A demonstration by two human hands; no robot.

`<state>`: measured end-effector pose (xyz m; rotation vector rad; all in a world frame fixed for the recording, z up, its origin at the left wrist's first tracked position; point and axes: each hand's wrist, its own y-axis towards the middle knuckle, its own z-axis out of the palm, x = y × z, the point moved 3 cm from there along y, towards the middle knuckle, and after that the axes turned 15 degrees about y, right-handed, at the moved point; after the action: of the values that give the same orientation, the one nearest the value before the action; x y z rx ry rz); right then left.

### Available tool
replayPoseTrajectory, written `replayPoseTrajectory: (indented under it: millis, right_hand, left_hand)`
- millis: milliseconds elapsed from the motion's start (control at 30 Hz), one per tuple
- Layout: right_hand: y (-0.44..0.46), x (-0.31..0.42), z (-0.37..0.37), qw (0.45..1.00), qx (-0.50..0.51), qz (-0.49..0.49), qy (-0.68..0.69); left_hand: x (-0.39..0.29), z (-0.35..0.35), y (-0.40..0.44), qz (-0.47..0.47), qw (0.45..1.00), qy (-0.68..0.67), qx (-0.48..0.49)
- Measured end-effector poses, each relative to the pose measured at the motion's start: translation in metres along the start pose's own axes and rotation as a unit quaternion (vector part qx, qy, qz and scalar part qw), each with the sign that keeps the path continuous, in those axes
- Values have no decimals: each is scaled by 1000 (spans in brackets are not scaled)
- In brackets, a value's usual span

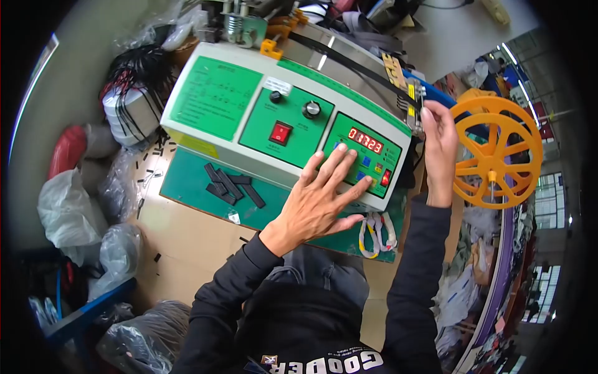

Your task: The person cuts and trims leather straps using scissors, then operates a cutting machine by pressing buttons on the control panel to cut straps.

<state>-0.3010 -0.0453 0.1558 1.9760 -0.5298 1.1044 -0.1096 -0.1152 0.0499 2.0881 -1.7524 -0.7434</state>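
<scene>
My left hand [321, 196] lies spread over the front of a green and white machine [249, 149], fingertips on its button panel below a red digital display [365, 140]. At the machine's right end, my right hand [440, 134] is closed beside a metal guide [413, 103], thumb and fingers together. Whether it pinches the black strap [349, 62] is hidden. This strap runs along the machine's back to the guide. Several short black strap pieces [230, 186] lie on the green board [187, 174] in front of the machine.
An orange reel [494, 153] stands right of my right hand. Looped white and yellow cords [377, 234] lie at the board's front right. A white spool with black cords [129, 115] is at the left, near plastic bags [71, 202]. Black scraps lie on the tan surface [180, 249].
</scene>
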Motion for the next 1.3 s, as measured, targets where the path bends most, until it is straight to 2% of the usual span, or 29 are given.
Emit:
replayPoseTrajectory:
  millis: [200, 367, 633, 700, 900, 1000, 1067, 1200, 1300]
  right_hand:
    - [-81, -12, -36, 990, -135, 39, 6]
    - [-128, -25, -42, 975, -189, 102, 62]
    - [-203, -44, -43, 973, -181, 134, 40]
    - [-224, -50, -46, 966, -163, 199, 21]
    - [-272, -62, -48, 952, -216, 213, 45]
    - [-280, -65, -46, 955, -197, 221, -10]
    - [-281, -66, -44, 956, -193, 218, -25]
    - [-261, -60, -27, 966, -88, 74, -233]
    - [-251, -64, -19, 950, -66, 42, -301]
  left_hand:
    - [-12, 8, 3, 2, 998, 56, -4]
    - [-16, 9, 3, 3, 996, 84, 0]
    - [-28, 12, 10, -5, 994, 108, 2]
    - [-32, 13, 12, -18, 994, 106, 9]
    - [-41, 16, 14, -14, 994, 111, 15]
    - [-45, 14, 16, -30, 993, 116, 15]
    - [-49, 14, 18, -32, 992, 122, 11]
    - [-51, 16, 20, -55, 991, 123, 8]
    - [-52, 16, 22, -55, 989, 137, -1]
